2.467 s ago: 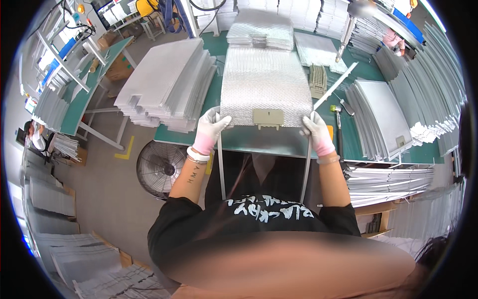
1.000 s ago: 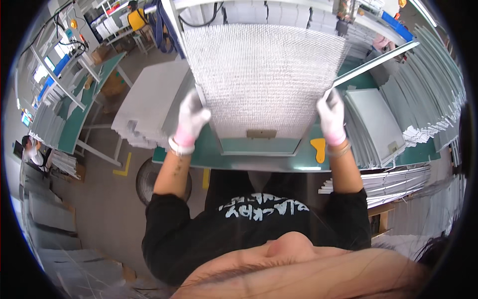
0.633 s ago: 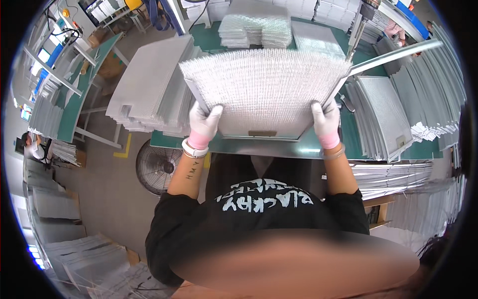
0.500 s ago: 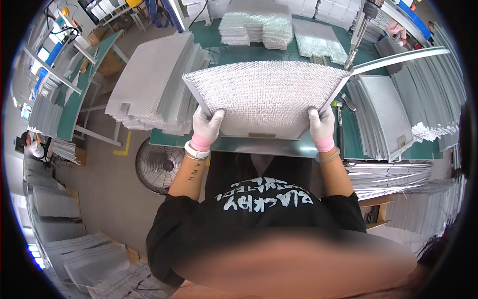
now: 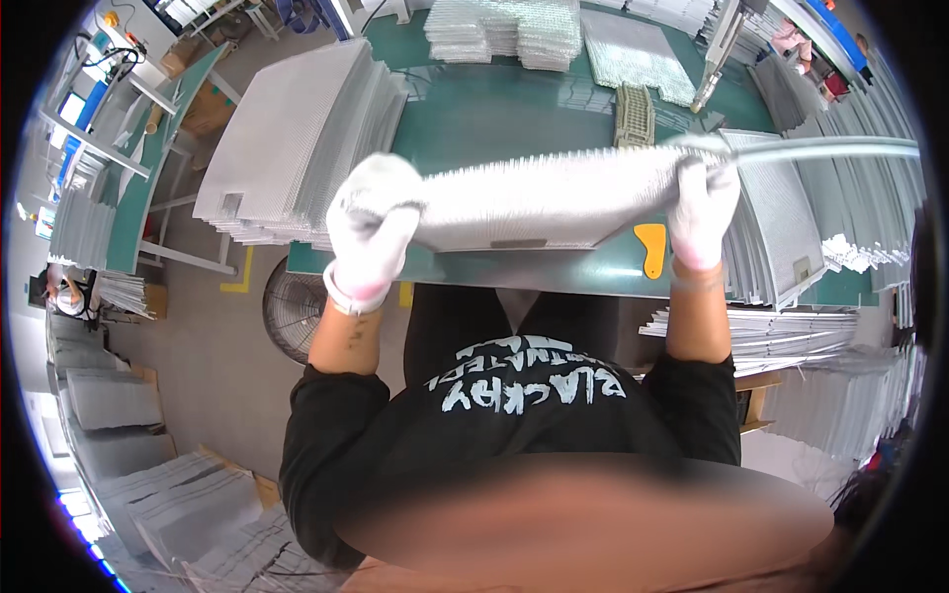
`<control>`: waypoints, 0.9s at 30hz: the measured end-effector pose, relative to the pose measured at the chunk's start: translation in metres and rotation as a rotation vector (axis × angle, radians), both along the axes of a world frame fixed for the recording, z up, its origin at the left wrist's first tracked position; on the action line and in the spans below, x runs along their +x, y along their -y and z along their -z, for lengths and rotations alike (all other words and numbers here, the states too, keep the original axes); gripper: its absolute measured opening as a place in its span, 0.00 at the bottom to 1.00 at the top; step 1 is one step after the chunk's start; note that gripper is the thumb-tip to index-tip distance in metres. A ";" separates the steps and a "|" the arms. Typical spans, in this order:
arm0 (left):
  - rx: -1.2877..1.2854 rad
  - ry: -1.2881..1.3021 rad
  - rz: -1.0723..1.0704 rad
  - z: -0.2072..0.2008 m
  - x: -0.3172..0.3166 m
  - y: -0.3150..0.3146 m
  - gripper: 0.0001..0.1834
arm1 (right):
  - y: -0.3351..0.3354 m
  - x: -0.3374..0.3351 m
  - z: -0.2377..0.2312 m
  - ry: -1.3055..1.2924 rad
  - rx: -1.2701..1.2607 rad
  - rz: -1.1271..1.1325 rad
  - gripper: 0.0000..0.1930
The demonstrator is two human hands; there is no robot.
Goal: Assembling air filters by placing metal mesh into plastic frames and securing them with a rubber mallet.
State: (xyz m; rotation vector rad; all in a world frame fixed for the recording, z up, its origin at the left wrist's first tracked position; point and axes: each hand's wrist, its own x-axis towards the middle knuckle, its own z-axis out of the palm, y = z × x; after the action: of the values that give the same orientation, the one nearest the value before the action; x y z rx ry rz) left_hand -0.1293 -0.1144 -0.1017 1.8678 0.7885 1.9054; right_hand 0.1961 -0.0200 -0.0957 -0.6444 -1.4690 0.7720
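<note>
Since half a second ago I see the mesh panel [image 5: 539, 203] has tipped from a broad face-up slab to nearly edge-on, and it now sits lower over the green table [image 5: 514, 109]. My left hand [image 5: 371, 232], in a white glove, is closed around the panel's left end, fingers wrapped over the top edge. My right hand [image 5: 704, 203], also gloved, is clamped on the right end in the same way. The panel hangs between them, clear of the tabletop as far as I can tell, its near edge running roughly along the table's front edge.

Just beyond the right hand a long pale bar [image 5: 830, 150] runs out toward the right rim; I cannot tell whether it touches the panel. A yellow scraper-shaped tool [image 5: 651, 247] lies on the table near the right wrist.

Further out, the middle of the table is bare green. A tall stack of panels [image 5: 297, 138] crowds the left edge, another stack [image 5: 781, 227] presses in at the right, and smaller mesh piles [image 5: 504, 30] line the far side. A floor fan [image 5: 295, 321] stands below the table's left corner.
</note>
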 end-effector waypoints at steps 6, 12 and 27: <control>-0.418 -0.476 0.592 0.074 -0.027 -0.001 0.20 | 0.040 0.016 0.009 -0.072 0.226 -0.431 0.12; -0.440 -0.872 0.332 0.124 -0.028 -0.015 0.21 | 0.083 0.031 0.020 -0.019 0.192 -0.463 0.20; 0.117 -0.036 -0.225 0.010 -0.004 -0.015 0.09 | -0.001 -0.004 0.062 -0.037 -0.130 -0.045 0.16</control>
State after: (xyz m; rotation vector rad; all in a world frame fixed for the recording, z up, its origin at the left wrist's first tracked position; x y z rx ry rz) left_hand -0.1333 -0.0990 -0.1115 1.9590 0.9525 2.0995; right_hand 0.1921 -0.0188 -0.1582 -0.6933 -1.4119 0.9150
